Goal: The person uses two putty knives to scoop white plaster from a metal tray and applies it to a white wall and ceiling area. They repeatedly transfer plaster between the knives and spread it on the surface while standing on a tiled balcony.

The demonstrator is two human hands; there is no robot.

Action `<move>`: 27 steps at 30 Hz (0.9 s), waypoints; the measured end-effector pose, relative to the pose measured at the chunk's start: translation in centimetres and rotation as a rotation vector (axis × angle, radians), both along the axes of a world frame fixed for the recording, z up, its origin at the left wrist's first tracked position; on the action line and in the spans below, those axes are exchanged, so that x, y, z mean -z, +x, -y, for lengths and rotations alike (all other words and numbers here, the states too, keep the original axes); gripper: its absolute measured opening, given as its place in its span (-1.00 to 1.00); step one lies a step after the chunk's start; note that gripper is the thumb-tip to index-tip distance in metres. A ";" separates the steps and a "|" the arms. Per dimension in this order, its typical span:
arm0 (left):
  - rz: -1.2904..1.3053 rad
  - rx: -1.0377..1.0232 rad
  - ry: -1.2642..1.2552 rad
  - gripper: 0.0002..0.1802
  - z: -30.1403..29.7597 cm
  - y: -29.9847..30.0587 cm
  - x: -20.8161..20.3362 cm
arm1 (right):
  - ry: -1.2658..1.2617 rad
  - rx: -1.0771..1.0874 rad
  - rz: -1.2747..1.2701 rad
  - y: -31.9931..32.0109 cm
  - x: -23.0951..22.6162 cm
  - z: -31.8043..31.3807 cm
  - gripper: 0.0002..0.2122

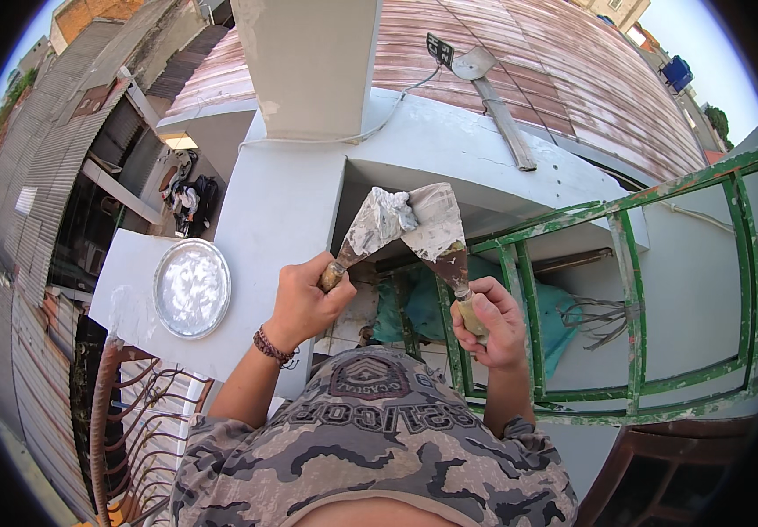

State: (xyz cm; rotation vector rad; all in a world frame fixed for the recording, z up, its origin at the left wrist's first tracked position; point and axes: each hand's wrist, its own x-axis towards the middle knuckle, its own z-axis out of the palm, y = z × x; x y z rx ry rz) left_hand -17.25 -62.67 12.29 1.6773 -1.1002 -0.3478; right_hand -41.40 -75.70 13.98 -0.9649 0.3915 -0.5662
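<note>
My left hand [301, 297] is closed around the wooden handle of a putty knife [370, 230], its blade heaped with white paste. In my right hand [495, 323] is a wider putty knife [439, 230], gripped by its pale handle, with white paste over most of its blade. The two blades meet or overlap at their inner corners in front of my chest, and a lump of paste [394, 213] sits where they come together. Left of my left hand, a round lid [192, 288] smeared with white lies on the white ledge.
The white ledge [265, 202] runs ahead to a pillar [313, 70]. At right stands a paint-spotted green metal ladder [632, 299]; teal cloth [431, 309] lies behind it. A railing with curled bars [133, 430] is at lower left. Corrugated roofing [519, 70] spreads beyond.
</note>
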 end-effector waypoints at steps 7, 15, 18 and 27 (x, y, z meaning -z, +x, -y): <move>-0.022 0.038 0.046 -0.77 -0.3 0.0 -0.9 | -0.224 0.018 -0.122 0.2 -0.2 -0.1 -0.82; 0.008 -0.055 -0.038 -0.74 -0.2 0.0 -1.3 | -0.486 0.196 -0.380 0.4 0.3 0.8 -0.77; 0.007 -0.144 -0.102 -0.73 0.3 0.1 -0.6 | -0.246 0.204 -0.266 -0.5 -1.1 0.7 -0.74; 0.014 -0.171 0.079 -0.78 0.9 -1.4 -1.1 | -1.130 0.414 -0.535 1.2 -5.1 -3.2 -0.70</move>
